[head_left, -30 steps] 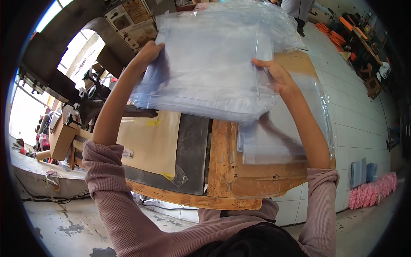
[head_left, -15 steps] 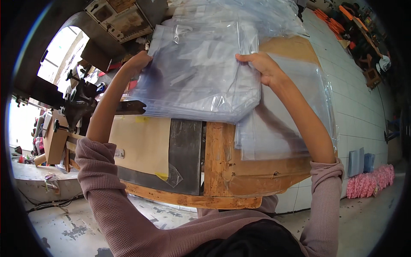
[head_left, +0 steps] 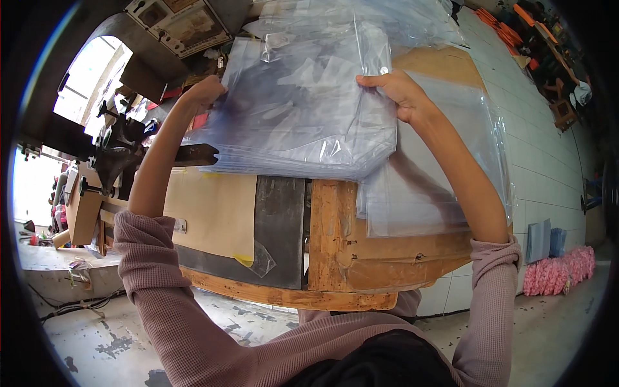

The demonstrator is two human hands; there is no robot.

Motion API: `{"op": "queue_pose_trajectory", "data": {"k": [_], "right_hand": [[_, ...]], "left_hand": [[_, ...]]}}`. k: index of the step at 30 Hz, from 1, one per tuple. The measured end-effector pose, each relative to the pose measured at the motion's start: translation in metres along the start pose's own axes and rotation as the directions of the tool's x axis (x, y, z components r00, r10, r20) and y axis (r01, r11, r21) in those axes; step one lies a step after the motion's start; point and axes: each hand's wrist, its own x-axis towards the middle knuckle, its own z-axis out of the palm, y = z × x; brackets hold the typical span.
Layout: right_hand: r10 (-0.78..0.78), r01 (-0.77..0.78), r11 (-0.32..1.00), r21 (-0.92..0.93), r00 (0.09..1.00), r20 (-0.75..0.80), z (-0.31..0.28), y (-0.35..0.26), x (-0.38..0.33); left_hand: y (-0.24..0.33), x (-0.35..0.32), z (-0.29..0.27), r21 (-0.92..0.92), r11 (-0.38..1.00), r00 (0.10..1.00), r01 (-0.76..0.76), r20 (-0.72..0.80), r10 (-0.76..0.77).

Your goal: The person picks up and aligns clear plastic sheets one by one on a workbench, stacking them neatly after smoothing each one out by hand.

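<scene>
A: Hands first. Left hand point(head_left: 205, 90)?

B: Arm stretched well forward, elbow nearly straight, mauve sleeve pushed up past the forearm. Fingers clamped on the left edge of the stack of clear plastic bags point(head_left: 296, 116).

A: Right hand point(head_left: 396, 93)?

B: Same reach, arm angled in from the lower right. Thumb on top, fingers curled under the stack's right top corner. Pinching it firmly.

A: Where's the stack?

B: Held between both hands above the wooden workbench point(head_left: 335, 258); its near edge hangs over the bench's dark metal plate point(head_left: 277, 226). Can't tell if the far edge rests on anything.

A: Around it?

B: Second pile of plastic sheets point(head_left: 445, 174) lying on the bench just right, under the right forearm. Brown paper sheet point(head_left: 209, 213) on the left. Pink bundles point(head_left: 558, 274) on the floor, far right.
</scene>
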Motion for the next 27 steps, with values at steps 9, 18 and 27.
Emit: {"op": "queue_pose_trajectory", "data": {"k": [9,18,27], "right_hand": [[-0.184,0.133,0.915,-0.381,0.978,-0.101,-0.041,-0.069,-0.029],[-0.192,0.184,0.915,-0.36,0.981,0.014,-0.112,-0.109,-0.072],[-0.213,0.205,0.975,-0.082,0.971,-0.113,-0.043,-0.063,-0.042]], "left_hand": [[0.044,-0.026,0.013,-0.346,0.885,0.949,-0.313,-0.146,0.278],[0.099,-0.117,0.043,-0.339,0.819,0.885,-0.464,-0.21,0.414],[0.089,-0.079,-0.012,-0.153,0.857,0.826,-0.492,-0.393,0.404]]}}
